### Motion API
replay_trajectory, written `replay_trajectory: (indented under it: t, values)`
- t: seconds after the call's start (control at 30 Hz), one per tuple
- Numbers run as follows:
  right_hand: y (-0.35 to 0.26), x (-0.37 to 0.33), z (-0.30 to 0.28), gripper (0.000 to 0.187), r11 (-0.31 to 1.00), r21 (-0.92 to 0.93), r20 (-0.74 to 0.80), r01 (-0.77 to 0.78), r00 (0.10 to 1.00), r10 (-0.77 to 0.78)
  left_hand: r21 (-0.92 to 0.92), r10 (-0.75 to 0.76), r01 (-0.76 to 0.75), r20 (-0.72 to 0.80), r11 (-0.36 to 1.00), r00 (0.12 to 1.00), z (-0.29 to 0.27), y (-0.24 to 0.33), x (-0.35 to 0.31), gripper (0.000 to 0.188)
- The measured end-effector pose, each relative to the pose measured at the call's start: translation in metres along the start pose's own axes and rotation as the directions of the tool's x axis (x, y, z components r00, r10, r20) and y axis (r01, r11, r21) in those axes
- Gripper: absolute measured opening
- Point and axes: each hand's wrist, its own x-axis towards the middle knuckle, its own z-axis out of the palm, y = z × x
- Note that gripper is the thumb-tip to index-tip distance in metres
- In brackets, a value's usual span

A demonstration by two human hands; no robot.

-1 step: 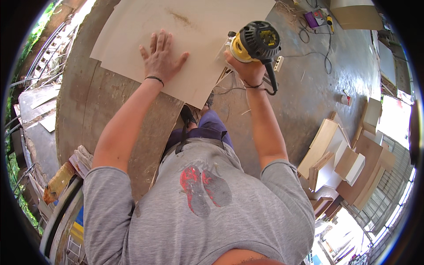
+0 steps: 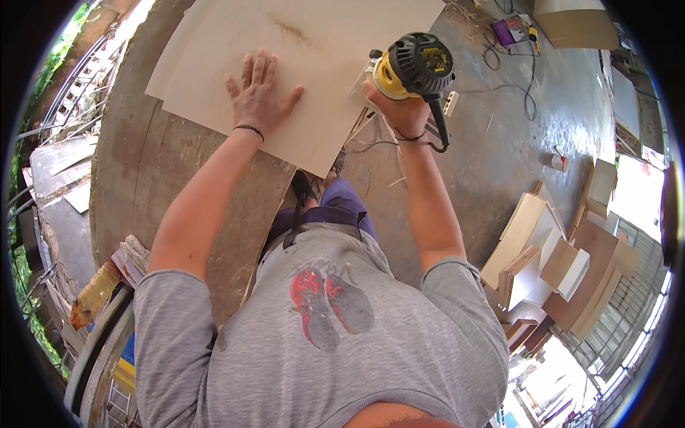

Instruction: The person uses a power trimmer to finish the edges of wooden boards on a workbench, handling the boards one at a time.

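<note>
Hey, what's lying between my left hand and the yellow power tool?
Only bare pale plywood sheet lies between the left hand and the yellow power tool, seen in the head view.

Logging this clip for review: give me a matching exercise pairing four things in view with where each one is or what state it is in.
Things:
1. left hand
2. yellow-and-black handheld power router
3. pale flat plywood sheet
4. stack of light wooden offcut boards

Places or states:
A. on the floor at the right
B. lying on the worn brown worktop
C. spread flat, palm down on the sheet
D. gripped by the right hand at the sheet's edge

Pairs: 1-C, 2-D, 3-B, 4-A
</note>
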Motion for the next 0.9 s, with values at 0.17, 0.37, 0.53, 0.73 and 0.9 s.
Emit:
replay_trajectory:
  t: [0.17,0.37,0.53,0.73,0.9]
  values:
    - [0.023,0.022,-0.006,0.045,0.999,-0.021,0.031,0.025,0.999,-0.025,0.031,-0.029,0.027,0.073,0.999,0.997,-0.008,0.002,-0.002,0.080]
    - [0.028,0.057,-0.014,0.045,1.000,-0.001,-0.006,0.031,1.000,-0.031,0.035,-0.049,0.045,0.130,0.998,0.990,-0.016,0.006,-0.003,0.079]
    - [0.046,0.083,-0.017,0.047,1.000,0.002,-0.023,0.002,1.000,-0.002,0.038,-0.048,0.043,0.124,0.998,0.991,-0.012,0.001,-0.004,0.079]
    - [0.080,0.107,-0.023,0.046,0.995,-0.081,-0.055,0.062,0.996,-0.067,0.009,-0.033,0.032,0.106,0.999,0.994,-0.012,-0.002,-0.007,0.080]
    - [0.084,0.120,-0.022,0.046,0.997,-0.067,-0.061,0.041,0.997,-0.045,-0.011,-0.033,0.034,0.095,0.999,0.995,-0.010,-0.004,-0.008,0.080]
